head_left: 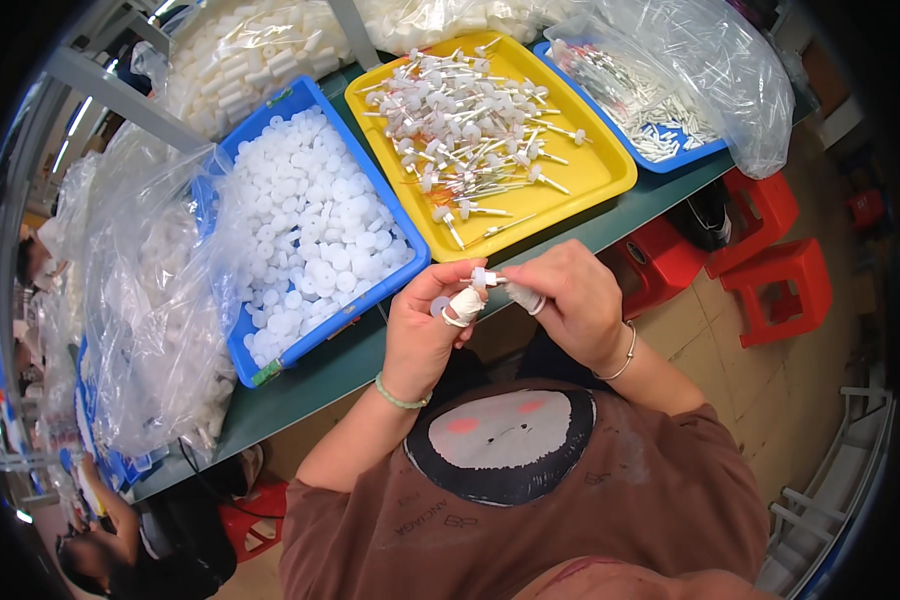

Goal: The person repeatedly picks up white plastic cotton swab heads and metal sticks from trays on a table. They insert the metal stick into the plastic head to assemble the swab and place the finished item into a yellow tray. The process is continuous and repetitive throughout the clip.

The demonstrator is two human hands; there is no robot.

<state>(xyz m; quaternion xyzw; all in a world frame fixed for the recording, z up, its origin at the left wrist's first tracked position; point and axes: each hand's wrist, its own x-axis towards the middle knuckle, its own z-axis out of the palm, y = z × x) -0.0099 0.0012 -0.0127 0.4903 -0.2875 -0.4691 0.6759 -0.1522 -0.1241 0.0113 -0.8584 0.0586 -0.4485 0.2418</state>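
Observation:
In front of my chest, just off the table's edge, both hands meet at a small white plastic part (482, 278). My left hand (417, 335) pinches one end of it between thumb and fingers. A translucent white disc (439, 306) also sits among the left fingers, and a white cover wraps the thumb. My right hand (578, 300) closes on the part's other side, its fingertips partly hidden, with white covering on a finger. Nearest the hands is a yellow tray (595, 185) heaped with white-headed pieces on thin rods (470, 120). Left of it, a blue tray (345, 312) holds many translucent discs (320, 220).
Another blue tray (685, 160) with small white sticks (660, 140) lies at the back right, partly under clear plastic (730, 80). Bagged white cylinders (270, 55) stand behind. Plastic bags (160, 320) cover the left side. Red stools (775, 290) are at right; another person (110, 540) sits lower left.

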